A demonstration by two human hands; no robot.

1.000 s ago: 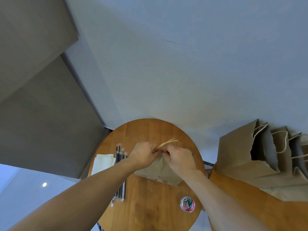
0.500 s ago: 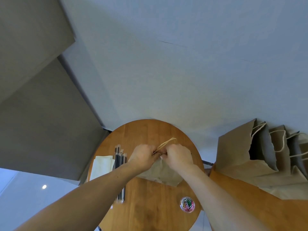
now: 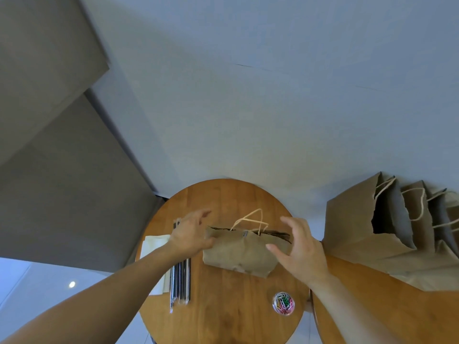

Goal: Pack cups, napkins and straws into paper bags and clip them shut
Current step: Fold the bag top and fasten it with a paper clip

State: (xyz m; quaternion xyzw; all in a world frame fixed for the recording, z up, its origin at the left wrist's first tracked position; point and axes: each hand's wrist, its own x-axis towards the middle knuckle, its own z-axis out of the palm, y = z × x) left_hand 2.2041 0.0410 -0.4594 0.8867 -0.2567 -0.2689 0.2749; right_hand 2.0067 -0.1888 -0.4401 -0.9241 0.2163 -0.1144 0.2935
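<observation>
Change: hands that pinched the middle of the bag's mouth together half a second ago have now drawn apart to its two ends.
Bag [image 3: 238,255]: at the middle of the round bench [image 3: 223,319]; mouth pressed flat, cord handles [image 3: 259,214] raised; small metal clip [image 3: 245,234] on the middle of the top edge.
Left hand [image 3: 190,235]: at the bag's left end; fingers straight and spread, blurred; contact with the paper cannot be told.
Right hand [image 3: 301,247]: at the bag's right end; fingers spread and loosely curved, thumb before the front face.
Straws [image 3: 181,281], napkins [image 3: 155,244]: left of the bag, partly hidden by the left forearm.
Clip tub [image 3: 283,302]: near right of the bench.
Spare bags [image 3: 352,227]: on a second bench, cut off at the right edge.
Bag contents: hidden.
</observation>
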